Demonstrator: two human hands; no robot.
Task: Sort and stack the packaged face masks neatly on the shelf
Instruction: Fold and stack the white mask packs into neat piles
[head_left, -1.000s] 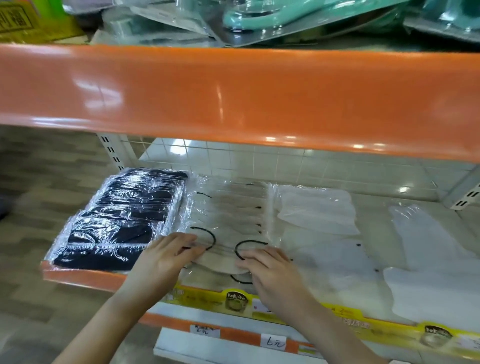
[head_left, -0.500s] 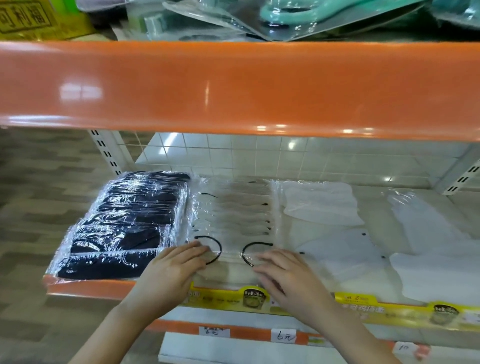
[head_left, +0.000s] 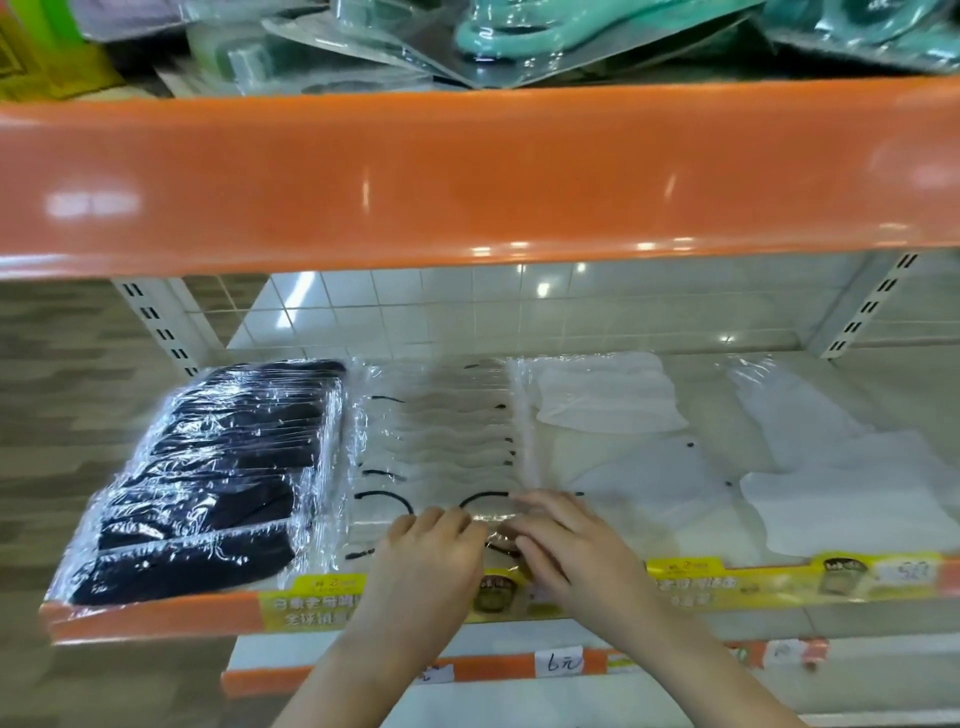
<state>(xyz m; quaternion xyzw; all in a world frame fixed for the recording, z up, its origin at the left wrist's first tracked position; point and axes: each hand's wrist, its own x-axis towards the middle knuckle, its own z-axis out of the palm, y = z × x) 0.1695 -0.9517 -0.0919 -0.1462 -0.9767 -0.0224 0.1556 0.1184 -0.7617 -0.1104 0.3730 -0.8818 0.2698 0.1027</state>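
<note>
Orange lip of the lower shelf (head_left: 156, 618) marks the near edge; a yellow label strip (head_left: 779, 582) runs along it from mid-shelf to the right. I note three groups of packaged masks on this shelf. Black mask stack (head_left: 208, 483) sits at the left end, its wrap reaching the left and front edges. Clear-wrapped masks with black ear loops (head_left: 441, 431) lie in an overlapping row just right of it, touching or nearly so. White masks (head_left: 608, 400) lie scattered further right, some well apart, with bare shelf between them and toward the right upright.

Left hand (head_left: 431, 556) and right hand (head_left: 566, 545) meet at the front of the clear-wrapped row, fingertips close together on the nearest packet. Left grip: fingers curled down onto the wrap. Right grip: fingers bent, pressing or pinching the film; I cannot tell which, since motion blur smears the contact.

Overhead room is limited by the upper shelf beam (head_left: 467, 171), orange and broad, which hides the rear top of the bay. Green packaged goods (head_left: 519, 31) above it are cut off by the frame. A price tag (head_left: 563, 662) below reads partly; the yellow strip's print is blurred. Both forearms leave the frame at the bottom.
</note>
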